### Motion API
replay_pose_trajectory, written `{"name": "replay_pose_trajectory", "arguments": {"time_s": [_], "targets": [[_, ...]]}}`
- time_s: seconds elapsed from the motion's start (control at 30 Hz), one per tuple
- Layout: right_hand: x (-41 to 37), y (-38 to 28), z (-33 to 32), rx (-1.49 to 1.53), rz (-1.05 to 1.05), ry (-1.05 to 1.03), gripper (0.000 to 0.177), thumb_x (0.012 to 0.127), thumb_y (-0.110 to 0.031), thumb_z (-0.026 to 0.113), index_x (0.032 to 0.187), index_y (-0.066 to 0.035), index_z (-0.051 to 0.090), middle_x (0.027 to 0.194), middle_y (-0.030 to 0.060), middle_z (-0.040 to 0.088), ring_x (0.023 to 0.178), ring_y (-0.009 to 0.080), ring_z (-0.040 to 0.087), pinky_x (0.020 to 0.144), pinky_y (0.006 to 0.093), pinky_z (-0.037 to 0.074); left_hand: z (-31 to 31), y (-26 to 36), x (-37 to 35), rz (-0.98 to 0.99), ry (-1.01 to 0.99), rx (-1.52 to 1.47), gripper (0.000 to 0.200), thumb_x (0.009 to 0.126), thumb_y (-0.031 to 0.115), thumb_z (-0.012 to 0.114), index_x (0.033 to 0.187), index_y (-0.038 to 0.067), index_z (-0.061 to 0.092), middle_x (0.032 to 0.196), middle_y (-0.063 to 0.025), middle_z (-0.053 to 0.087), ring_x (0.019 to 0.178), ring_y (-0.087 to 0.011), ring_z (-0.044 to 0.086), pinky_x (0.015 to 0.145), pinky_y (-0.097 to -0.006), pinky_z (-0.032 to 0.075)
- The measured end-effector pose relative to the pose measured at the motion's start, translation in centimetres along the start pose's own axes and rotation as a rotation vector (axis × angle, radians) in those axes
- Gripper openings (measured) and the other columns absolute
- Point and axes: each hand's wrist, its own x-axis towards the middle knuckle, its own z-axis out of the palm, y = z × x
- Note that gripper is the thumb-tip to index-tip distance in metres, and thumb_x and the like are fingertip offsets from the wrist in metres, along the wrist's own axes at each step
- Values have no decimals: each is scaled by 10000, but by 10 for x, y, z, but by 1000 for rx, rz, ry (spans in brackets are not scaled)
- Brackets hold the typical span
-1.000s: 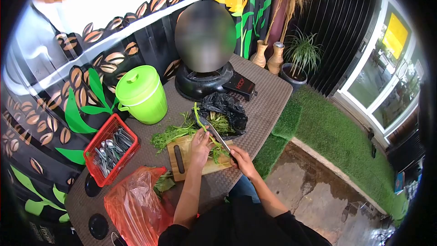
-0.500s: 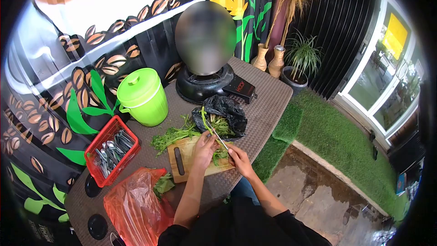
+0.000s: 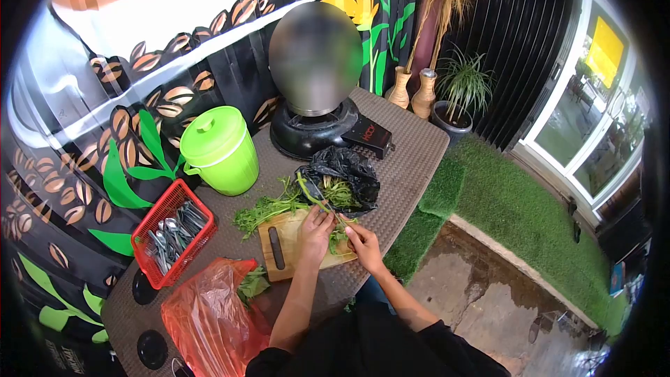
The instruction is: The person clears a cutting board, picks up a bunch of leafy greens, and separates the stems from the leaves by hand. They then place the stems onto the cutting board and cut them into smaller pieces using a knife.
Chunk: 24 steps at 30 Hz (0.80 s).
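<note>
Fingers (image 3: pixel 323 216) of L hand (image 3: pixel 315 232) grip greens (image 3: pixel 278 204) on board (image 3: pixel 279 257), knife (image 3: pixel 326 204) beside.

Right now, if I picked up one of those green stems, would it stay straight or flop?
Probably flop: the stem in the left hand bends in a curve. Likely light too, being thin with small leaves. The pile by the board looks loose, so pieces might drop.
</note>
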Motion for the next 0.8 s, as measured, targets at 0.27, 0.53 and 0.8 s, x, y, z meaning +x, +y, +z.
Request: {"name": "replay_pose_trajectory", "arguments": {"time_s": [0.27, 0.53, 0.8], "targets": [[0, 5, 17, -168, 22, 150, 331, 939, -207, 556, 1228, -47, 582, 578, -48, 383, 512, 31, 339, 465, 217, 288, 0, -13, -8, 260, 219, 160, 414, 843, -25, 616, 1224, -27, 456, 981, -87, 561, 925, -158, 573, 850, -302, 499], [15, 28, 10, 283, 437, 136, 325, 955, -339, 507, 1022, -40, 613, 531, -28, 388, 414, 57, 338, 392, 220, 264, -6, 4, -17, 409, 335, 394, 392, 814, -30, 653, 1175, -34, 502, 928, -86, 607, 842, -137, 599, 736, -245, 489], [19, 1, -9, 423, 754, -210, 369, 963, -416, 439, 941, -72, 570, 507, -34, 324, 375, 67, 290, 369, 227, 241, -8, 23, -8, 380, 256, 325, 400, 825, 22, 665, 1184, -29, 497, 900, -85, 612, 826, -142, 608, 715, -265, 505]]}}
